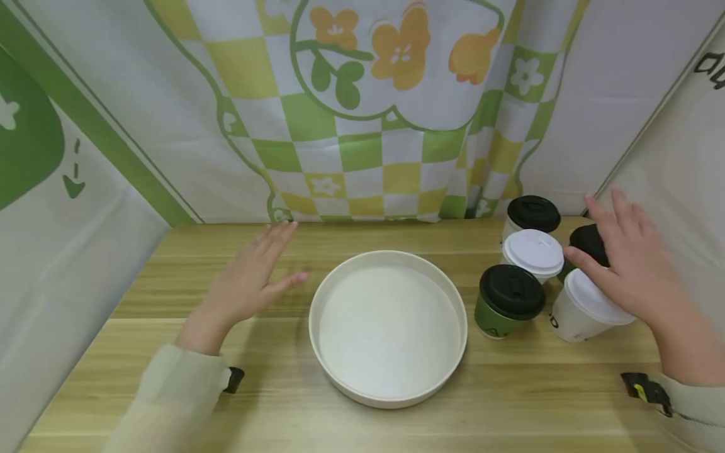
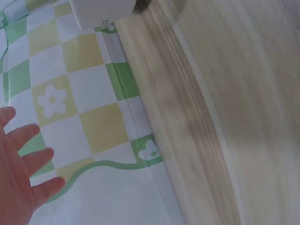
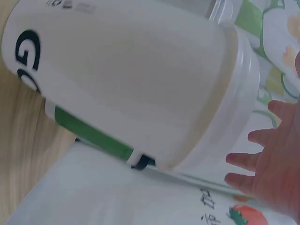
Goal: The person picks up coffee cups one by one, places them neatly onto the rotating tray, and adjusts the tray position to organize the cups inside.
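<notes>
A round cream tray (image 1: pixel 391 333) with a low rim lies mid-table. Left of it, my left hand (image 1: pixel 246 277) hovers with fingers extended, holding nothing; the left wrist view shows its spread fingers too. My right hand (image 1: pixel 637 261) is held over a group of lidded paper cups at the right, fingers spread. Nearest to it are a white cup with a white lid (image 1: pixel 583 311) and a black-lidded cup (image 1: pixel 586 242), partly hidden behind the hand. In the right wrist view the white cup (image 3: pixel 126 79) stands close to the fingertips, not gripped.
Beside the tray stands a green cup with a black lid (image 1: pixel 506 302). Behind it are a white-lidded cup (image 1: pixel 532 251) and another black-lidded cup (image 1: pixel 532 214). A checkered floral cloth (image 1: pixel 362 151) hangs along the back edge of the wooden table (image 1: pixel 272 415).
</notes>
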{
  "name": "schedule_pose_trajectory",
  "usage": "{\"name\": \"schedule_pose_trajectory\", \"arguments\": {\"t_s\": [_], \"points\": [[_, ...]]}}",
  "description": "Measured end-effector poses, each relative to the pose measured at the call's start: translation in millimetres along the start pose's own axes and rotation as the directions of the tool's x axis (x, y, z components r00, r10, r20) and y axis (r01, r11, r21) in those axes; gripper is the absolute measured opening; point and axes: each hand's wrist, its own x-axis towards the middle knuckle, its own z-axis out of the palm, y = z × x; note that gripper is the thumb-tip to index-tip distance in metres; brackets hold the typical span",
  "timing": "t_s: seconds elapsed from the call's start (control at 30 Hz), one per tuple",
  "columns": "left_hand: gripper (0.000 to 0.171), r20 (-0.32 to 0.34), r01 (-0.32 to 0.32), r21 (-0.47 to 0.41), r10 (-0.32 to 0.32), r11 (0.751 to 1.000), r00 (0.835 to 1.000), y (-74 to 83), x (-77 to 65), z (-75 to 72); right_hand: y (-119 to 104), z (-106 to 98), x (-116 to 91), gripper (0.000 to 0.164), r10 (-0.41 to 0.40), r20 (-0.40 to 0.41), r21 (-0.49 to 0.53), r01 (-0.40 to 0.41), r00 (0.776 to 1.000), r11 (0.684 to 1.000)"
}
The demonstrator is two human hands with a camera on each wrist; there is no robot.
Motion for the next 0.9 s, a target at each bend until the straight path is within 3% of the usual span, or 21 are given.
{"name": "schedule_pose_trajectory", "arguments": {"t_s": [0.17,0.57,0.7,0.9], "points": [[0.086,0.023,-0.004,-0.136,0.007,0.991,1.0,-2.1,-3.6,6.1,16,-4,-11,0.079,-0.01,-0.049,0.138,0.017,0.999,0.99],[0.082,0.13,0.087,-0.366,-0.041,0.927,0.991,-7.5,-9.9,18.0,50,5,-47,0.074,0.084,-0.084,0.327,-0.052,0.993,0.944],[0.084,0.177,0.099,-0.402,-0.029,0.91,0.984,-8.0,-8.5,22.8,57,10,-57,0.072,0.137,-0.065,0.342,-0.107,0.988,0.934],[0.089,0.221,0.116,-0.405,-0.026,0.907,0.975,-5.4,-6.6,27.6,61,21,-68,0.069,0.216,-0.032,0.367,-0.19,0.976,0.911]]}}
